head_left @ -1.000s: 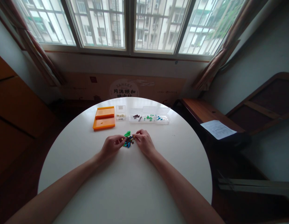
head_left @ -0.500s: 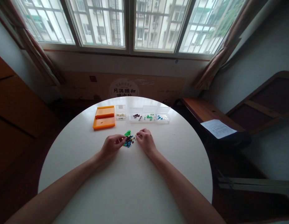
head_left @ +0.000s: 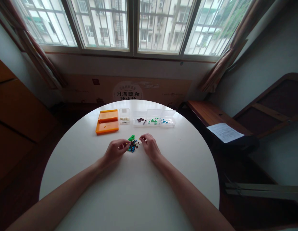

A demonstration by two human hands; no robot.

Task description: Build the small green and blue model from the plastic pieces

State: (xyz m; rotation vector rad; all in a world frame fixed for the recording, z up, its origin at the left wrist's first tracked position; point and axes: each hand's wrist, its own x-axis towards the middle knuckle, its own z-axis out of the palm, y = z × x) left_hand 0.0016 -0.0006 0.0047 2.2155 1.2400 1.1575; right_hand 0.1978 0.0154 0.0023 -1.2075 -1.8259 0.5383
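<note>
A small pile of mixed pieces (head_left: 133,146), dark brown, blue and green, lies on the white round table (head_left: 144,189). Bright green pieces (head_left: 131,137) sit at its far side. My left hand (head_left: 116,149) rests at the pile's left edge with thumb and fingertips drawn together; what they hold, if anything, is too small to make out. Just right of the pile, my right hand (head_left: 150,146) pinches a tiny yellow piece (head_left: 139,139) between thumb and forefinger. A few loose dark pieces (head_left: 137,143) lie between the two hands.
Beyond the hands stand an open orange case (head_left: 107,127), a clear box of cream pieces (head_left: 124,120), and joined clear boxes (head_left: 153,124) with brown, green and blue pieces. A sheet of paper (head_left: 224,132) lies on the wooden bench (head_left: 202,110) at right.
My right hand has shifted very slightly, and the yellow piece at its fingertips shows more plainly. My left hand and the pile look almost the same.
</note>
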